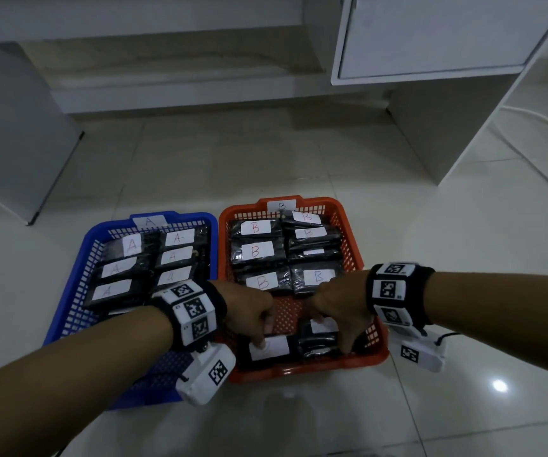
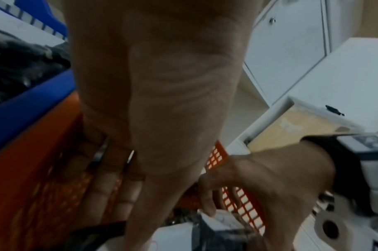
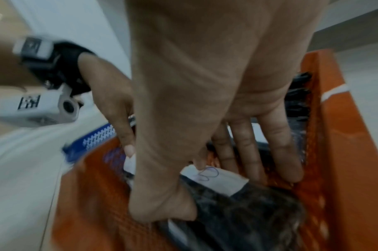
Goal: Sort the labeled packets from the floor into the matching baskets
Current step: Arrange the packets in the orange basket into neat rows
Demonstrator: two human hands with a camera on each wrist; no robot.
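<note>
Both hands set packets at the near end of the orange basket: left hand fingers pinch one packet, right hand fingers another; each should be laid flat, label up, beside the B rows

Dim, even indoor light is filling the head view; a ceiling lamp is glaring off the floor tiles; edges are bowing; both wrist views are blurring.

A glossy pale tiled floor is seen below a white cabinet door. A white cable is laid across the tiles at right.
</note>
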